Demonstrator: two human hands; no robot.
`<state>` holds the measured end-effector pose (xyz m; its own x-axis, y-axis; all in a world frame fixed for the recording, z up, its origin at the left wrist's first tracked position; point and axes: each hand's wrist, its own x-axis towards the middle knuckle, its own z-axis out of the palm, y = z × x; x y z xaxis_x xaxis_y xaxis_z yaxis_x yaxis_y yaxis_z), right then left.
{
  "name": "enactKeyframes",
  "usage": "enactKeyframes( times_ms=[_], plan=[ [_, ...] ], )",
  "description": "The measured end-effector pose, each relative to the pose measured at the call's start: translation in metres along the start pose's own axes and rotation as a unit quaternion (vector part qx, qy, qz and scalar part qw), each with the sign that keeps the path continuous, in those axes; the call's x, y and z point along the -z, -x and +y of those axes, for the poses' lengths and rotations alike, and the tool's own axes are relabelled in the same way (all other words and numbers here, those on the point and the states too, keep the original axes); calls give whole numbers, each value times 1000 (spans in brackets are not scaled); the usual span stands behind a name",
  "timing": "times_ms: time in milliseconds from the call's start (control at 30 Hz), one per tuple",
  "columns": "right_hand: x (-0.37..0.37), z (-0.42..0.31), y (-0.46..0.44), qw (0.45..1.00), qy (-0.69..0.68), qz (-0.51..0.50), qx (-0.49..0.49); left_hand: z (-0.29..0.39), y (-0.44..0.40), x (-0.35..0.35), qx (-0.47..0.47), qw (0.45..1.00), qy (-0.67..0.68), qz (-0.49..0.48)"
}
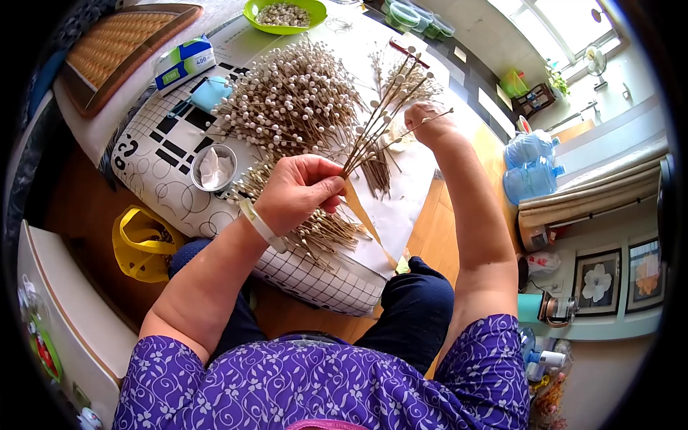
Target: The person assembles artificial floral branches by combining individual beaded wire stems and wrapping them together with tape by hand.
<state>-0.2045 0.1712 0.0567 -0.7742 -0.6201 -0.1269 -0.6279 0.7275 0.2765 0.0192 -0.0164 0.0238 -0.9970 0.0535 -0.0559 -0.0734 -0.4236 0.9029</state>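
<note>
My left hand (304, 188) is closed, thumb against fingers, on the lower ends of a few thin brown stems (369, 136) with small buds at their tips. The stems fan out up and to the right. A narrow tan strip (364, 213) hangs from beneath this hand toward my knees. Farther off to the right, my right hand (428, 123) is closed beside the stem tips; whatever its fingers hold is hidden. Beyond my left hand lies a large heap of white-budded stems (297, 93), with another bunch (322, 229) just below it. A smaller bunch (376, 172) rests behind the held stems.
On the covered table (143, 161) stand a small bowl with white material (215, 168), a light-blue object (211, 93), a tissue pack (185, 64) and a green bowl of white pieces (284, 16). A yellow bag (143, 244) sits left below the table; water jugs (532, 179) stand right.
</note>
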Motion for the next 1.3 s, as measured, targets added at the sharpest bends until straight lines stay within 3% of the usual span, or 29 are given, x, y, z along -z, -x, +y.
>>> enactKeyframes(
  times_ms=[200,300,400,467,533,600,667,733,800,1300],
  plan=[
    [-7,0,-13,996,-15,-86,-13,1,0,0,7,1000,-4,4],
    [-4,2,-4,999,-3,-33,23,0,-1,0,14,1000,1,6],
    [-5,6,8,999,-38,6,-36,-1,-2,2,4,1000,-15,-2],
    [-3,11,26,995,51,87,-26,-2,-1,2,0,1000,-10,1],
    [-1,7,58,972,37,226,-46,-2,0,2,9,1000,19,22],
    [17,-10,101,954,-4,291,-71,-3,-2,4,5,999,28,23],
    [31,-33,141,925,-149,343,-66,-5,-2,4,8,999,34,23],
    [31,-60,166,859,-357,366,-39,-6,-3,1,14,999,41,32],
    [21,-84,173,809,-433,398,27,-11,-5,0,24,999,35,30],
    [12,-114,156,829,-447,336,9,-21,-10,2,40,997,64,11]
  ],
)
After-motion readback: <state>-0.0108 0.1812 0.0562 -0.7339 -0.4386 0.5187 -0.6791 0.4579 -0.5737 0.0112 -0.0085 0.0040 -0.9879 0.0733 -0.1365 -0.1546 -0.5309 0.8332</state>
